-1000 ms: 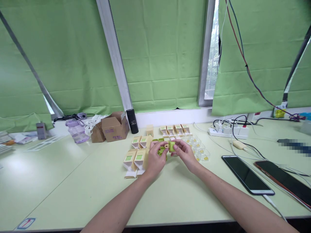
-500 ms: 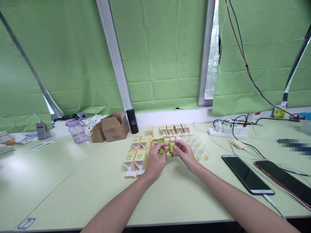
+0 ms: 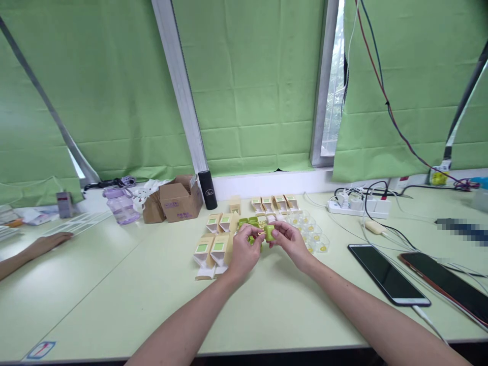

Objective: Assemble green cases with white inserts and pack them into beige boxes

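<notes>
My right hand (image 3: pixel 292 244) is closed around a small green case (image 3: pixel 270 233), held up over the table. With the fingertips of my left hand (image 3: pixel 246 246) I pinch a small thin yellowish piece (image 3: pixel 261 233) against the left side of that case. Its exact kind is too small to tell. More small green pieces (image 3: pixel 248 221) lie behind and under my left hand, partly hidden by it. Just left of that hand stand open cream cartons (image 3: pixel 218 247) with green squares on them. Clear plastic cups (image 3: pixel 314 237) with yellow centres sit beyond my right hand.
Another row of cartons (image 3: pixel 274 204) stands at the back. A cardboard box (image 3: pixel 181 201), a black cylinder (image 3: pixel 208 190) and a purple bottle (image 3: pixel 122 206) are behind left. Right are a phone (image 3: pixel 389 274), cables and a power strip (image 3: pixel 358 207). Another person's hand (image 3: pixel 48 244) rests far left.
Another person's hand and forearm have come in at the far left. The yellowish piece in my left fingers has turned and now looks narrower. My hands stay in nearly the same place.
</notes>
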`<state>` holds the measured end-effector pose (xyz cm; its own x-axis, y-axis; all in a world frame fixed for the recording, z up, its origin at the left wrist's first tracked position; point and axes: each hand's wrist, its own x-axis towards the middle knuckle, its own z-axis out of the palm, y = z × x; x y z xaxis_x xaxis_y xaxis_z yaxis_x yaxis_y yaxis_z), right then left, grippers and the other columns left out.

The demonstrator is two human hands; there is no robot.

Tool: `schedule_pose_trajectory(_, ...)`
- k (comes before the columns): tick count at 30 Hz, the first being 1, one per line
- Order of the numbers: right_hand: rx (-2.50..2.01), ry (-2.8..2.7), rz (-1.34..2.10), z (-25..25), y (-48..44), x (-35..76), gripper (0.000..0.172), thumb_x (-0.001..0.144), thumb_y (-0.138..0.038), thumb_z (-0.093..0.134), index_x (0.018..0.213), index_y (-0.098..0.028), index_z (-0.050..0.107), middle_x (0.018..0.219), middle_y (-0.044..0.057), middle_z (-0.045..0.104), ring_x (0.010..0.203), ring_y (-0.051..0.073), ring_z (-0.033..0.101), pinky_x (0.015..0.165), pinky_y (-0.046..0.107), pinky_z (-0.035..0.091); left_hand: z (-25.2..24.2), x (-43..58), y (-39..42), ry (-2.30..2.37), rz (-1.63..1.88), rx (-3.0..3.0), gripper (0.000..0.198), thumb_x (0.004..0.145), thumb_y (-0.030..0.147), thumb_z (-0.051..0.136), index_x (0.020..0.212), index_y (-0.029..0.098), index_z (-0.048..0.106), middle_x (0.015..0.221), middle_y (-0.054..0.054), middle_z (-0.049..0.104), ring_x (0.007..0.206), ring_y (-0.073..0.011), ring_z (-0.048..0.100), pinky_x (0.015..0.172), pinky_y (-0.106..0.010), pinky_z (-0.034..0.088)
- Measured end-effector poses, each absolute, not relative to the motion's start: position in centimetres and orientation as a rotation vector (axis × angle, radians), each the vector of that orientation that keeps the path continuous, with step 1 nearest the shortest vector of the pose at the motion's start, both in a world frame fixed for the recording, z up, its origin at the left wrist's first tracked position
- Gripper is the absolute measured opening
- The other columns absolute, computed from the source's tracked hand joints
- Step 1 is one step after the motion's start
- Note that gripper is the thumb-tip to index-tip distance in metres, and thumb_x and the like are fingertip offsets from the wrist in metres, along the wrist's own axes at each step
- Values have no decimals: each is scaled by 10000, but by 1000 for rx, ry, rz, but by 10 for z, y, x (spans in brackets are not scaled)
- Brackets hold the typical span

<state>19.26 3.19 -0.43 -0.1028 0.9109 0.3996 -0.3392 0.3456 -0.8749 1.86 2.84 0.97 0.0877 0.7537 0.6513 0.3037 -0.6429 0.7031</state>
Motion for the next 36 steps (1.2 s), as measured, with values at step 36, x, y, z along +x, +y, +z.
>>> schedule_pose_trajectory(36,-589,-1306,1143,-6,32,196,477,822,-572,840,1142,-235,730,955,54,736,853,227,711,717,368,635,8,20,33,1057,1507,1881,79,831,247,754,890,194,756,910,-50,673,801,-175,636,749,-312,512)
